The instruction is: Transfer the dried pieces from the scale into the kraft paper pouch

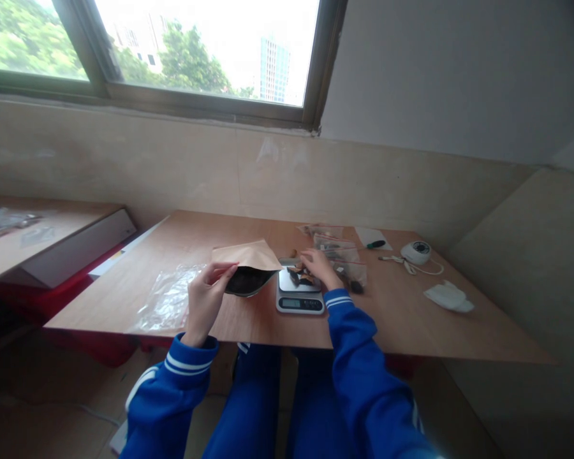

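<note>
My left hand (209, 296) pinches the edge of a brown kraft paper bag (246, 254). The bag is tilted, its mouth gaping toward me and showing a dark inside. To its right stands a white digital kitchen scale (300, 305) with a small display on its front. Several dark and tan pieces (296, 276) lie on the scale's plate; their kind is too small to tell. My right hand (319, 266) reaches over the plate, fingers bent together at the far side of these pieces. What lies between its fingertips is hidden.
Clear zip bags with dark contents (339, 250) lie behind and right of the scale. Farther right are a green-handled screwdriver (375, 244), a white dome camera with cable (415, 252) and crumpled white tissue (448, 297). Clear plastic bags (171, 298) lie left, near the table's front edge.
</note>
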Demonstrator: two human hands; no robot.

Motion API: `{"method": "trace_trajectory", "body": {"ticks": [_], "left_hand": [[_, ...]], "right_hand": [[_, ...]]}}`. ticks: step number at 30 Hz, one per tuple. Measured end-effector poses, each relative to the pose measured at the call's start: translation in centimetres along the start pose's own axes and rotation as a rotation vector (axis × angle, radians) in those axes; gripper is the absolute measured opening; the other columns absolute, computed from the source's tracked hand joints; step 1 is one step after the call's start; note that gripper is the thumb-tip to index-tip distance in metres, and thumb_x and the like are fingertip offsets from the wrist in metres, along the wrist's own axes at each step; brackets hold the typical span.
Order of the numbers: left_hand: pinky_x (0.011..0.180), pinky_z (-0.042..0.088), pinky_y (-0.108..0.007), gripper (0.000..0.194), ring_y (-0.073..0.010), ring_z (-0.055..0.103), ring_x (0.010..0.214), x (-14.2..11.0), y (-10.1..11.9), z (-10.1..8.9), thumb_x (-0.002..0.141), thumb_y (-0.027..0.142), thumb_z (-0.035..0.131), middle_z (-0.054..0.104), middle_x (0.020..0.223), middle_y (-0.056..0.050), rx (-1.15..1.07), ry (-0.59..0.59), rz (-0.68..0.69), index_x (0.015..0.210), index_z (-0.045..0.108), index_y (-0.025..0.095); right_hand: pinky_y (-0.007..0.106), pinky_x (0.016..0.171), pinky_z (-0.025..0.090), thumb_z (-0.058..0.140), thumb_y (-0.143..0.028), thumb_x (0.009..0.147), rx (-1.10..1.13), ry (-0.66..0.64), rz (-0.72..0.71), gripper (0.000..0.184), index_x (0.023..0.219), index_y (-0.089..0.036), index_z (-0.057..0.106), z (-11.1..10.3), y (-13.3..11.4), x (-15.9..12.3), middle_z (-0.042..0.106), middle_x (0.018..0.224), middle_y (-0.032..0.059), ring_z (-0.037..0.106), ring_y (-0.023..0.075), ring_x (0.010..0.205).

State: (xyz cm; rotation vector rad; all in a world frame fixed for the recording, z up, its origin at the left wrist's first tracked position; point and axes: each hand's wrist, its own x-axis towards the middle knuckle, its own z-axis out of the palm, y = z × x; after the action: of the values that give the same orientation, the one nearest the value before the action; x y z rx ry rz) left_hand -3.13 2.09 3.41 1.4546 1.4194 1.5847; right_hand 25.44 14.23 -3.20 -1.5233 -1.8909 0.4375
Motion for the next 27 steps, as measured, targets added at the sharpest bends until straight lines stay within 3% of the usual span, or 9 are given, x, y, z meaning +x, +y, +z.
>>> {"method": "trace_trajectory", "body": {"ticks": [4,8,12,14,17,21,27], "left_hand": [[0.073,0.055,-0.029,0.026,-0.0197,0.070,0.079,0.0,0.1,0.1,0.076,0.042,0.067,0.075,0.083,-0.004,0.011,0.000,-0.002,0.088,0.071,0.020],[0.074,0.056,-0.030,0.025,-0.0203,0.070,0.081,0.0,-0.1,-0.1,0.076,0.042,0.067,0.075,0.087,-0.005,0.011,-0.016,0.003,0.086,0.070,0.020],[0.076,0.055,-0.029,0.024,-0.0203,0.070,0.084,0.1,-0.4,-0.5,0.076,0.041,0.067,0.075,0.090,-0.005,0.017,-0.033,0.010,0.086,0.070,0.020],[0.074,0.054,-0.029,0.024,-0.0201,0.070,0.083,0.2,-0.5,-0.7,0.076,0.041,0.067,0.075,0.088,-0.005,0.024,-0.021,0.005,0.087,0.070,0.020],[0.071,0.054,-0.028,0.023,-0.0191,0.070,0.079,0.2,-0.3,-0.8,0.076,0.041,0.067,0.075,0.086,-0.003,0.029,-0.004,-0.003,0.088,0.071,0.021],[0.072,0.054,-0.027,0.023,-0.0188,0.069,0.081,0.2,-0.2,-0.7,0.076,0.040,0.068,0.075,0.086,-0.003,0.023,-0.009,0.004,0.087,0.071,0.020],[0.074,0.055,-0.030,0.025,-0.0201,0.070,0.081,0.2,-0.1,-0.3,0.075,0.041,0.068,0.075,0.087,-0.004,0.019,0.016,-0.014,0.087,0.071,0.020]], "right_hand": [[0.035,0.103,0.041,0.046,-0.013,0.088,-0.056,-0.058,0.007,0.032,0.109,-0.018,0.069,0.4,0.0,3.0,0.066,0.120,0.0092,0.059,0.0202,0.115],[0.030,0.094,0.048,0.058,-0.004,0.077,-0.106,-0.210,0.046,0.027,0.093,-0.020,0.074,1.6,0.6,6.4,0.073,0.103,0.0072,0.067,0.0205,0.101],[0.027,0.081,0.052,0.071,-0.005,0.069,-0.148,-0.332,0.077,0.012,0.076,-0.015,0.073,2.4,1.3,7.7,0.075,0.082,0.0078,0.070,0.0172,0.079],[0.030,0.080,0.053,0.073,-0.010,0.071,-0.159,-0.349,0.075,0.005,0.075,-0.013,0.071,2.2,1.5,7.8,0.074,0.078,0.0068,0.070,0.0160,0.076],[0.033,0.081,0.053,0.074,-0.007,0.068,-0.144,-0.333,0.049,0.009,0.073,-0.013,0.071,1.1,0.9,7.4,0.075,0.079,0.0074,0.070,0.0185,0.078],[0.027,0.082,0.052,0.068,-0.009,0.075,-0.044,-0.304,-0.029,0.019,0.092,-0.016,0.073,-0.8,-1.1,6.3,0.074,0.097,0.0088,0.069,0.0186,0.088],[0.031,0.076,0.054,0.069,-0.014,0.074,0.007,-0.426,-0.066,0.021,0.093,-0.018,0.075,-1.7,-4.0,3.5,0.075,0.094,0.0079,0.069,0.0243,0.087]]}}
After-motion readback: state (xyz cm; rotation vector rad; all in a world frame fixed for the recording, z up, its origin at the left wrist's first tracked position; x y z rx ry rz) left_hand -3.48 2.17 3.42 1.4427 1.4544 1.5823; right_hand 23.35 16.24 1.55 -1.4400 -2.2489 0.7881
